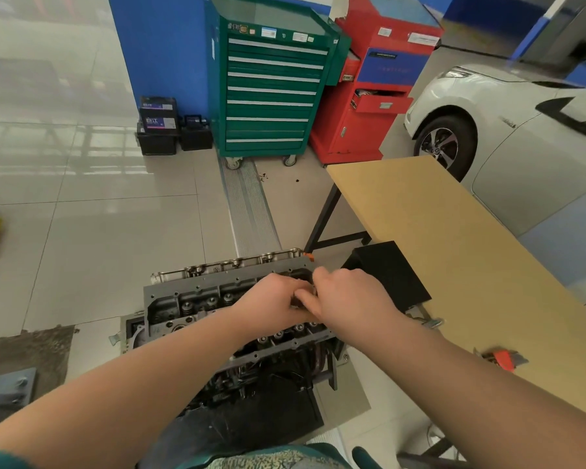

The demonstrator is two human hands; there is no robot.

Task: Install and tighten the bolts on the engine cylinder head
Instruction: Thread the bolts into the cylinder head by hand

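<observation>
The grey engine cylinder head (197, 301) sits on a black stand low in the middle of the view, its valve springs and bolt holes showing. Both hands meet over its right half. My left hand (271, 299) curls its fingers around something small and dark there. My right hand (345, 296) comes in from the right with fingers and thumb pinching at the same spot. What they hold is hidden between the fingers. A row of bolt heads (286, 333) shows just below the hands.
A tan wooden table (454, 252) stands to the right, with a black box (389, 275) and a red-and-grey tool (503, 358) on it. Green (271, 93) and red (376, 93) tool cabinets stand behind, a white car (508, 130) at far right. Tiled floor lies to the left.
</observation>
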